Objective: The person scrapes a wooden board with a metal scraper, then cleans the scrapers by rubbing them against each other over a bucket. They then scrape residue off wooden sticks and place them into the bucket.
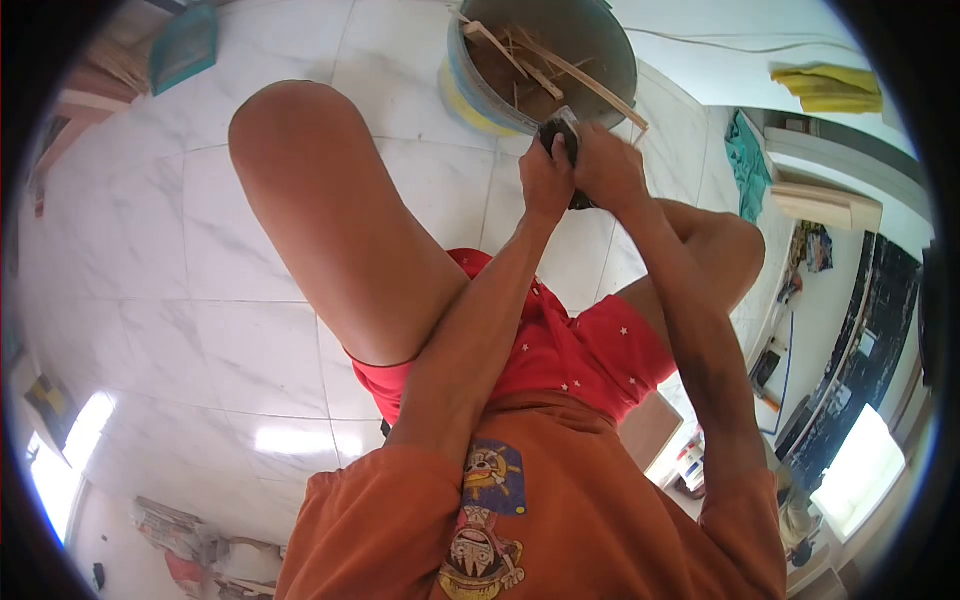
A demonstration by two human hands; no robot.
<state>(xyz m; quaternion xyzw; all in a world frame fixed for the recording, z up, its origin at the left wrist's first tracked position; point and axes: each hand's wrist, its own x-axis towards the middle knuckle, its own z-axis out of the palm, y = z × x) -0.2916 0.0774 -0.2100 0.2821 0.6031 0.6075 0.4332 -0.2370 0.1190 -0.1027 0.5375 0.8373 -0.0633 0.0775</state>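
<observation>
My left hand (547, 182) is closed around a small black object (560, 136) with a shiny, pale end, whose kind I cannot make out. Pressed close beside it is my right hand (608, 170), fingers curled in and slightly blurred. What those fingers grip is hidden. Both hands are near the rim of a bucket (452, 75) that holds wood strips (540, 75) and shavings. One long strip sticks out over the rim near my right hand.
A white tiled floor (255, 235) spreads around my bent legs. A teal dustpan (184, 48) lies at the upper left. To the right are a yellow cloth (828, 88), a teal cloth (746, 165) and a wooden piece (825, 206). A cable (720, 42) runs behind the bucket.
</observation>
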